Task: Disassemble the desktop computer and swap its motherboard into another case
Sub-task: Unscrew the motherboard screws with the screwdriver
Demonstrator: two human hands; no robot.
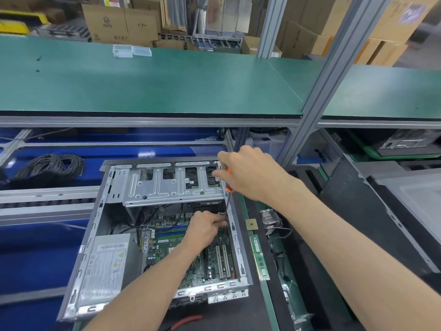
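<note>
Open computer case [152, 225] laid on its side at worktop [260, 314] near edge; motherboard [181, 254] seated inside beside power supply [105, 266]. Screwdriver [228, 187] gripped by right hand [250, 175], shaft pointed down into case at right wall. Left hand [205, 229] curled over board, small part pinched at screwdriver tip. RAM stick [259, 258] and CPU [251, 224] laid right of case

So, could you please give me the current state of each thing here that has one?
computer case: side open, lying flat.
motherboard: inside the case.
screwdriver: gripped by right hand, tip down near the case's right wall.
left hand: fingers curled at the board's corner.
RAM stick: out, lying beside the case.
</note>
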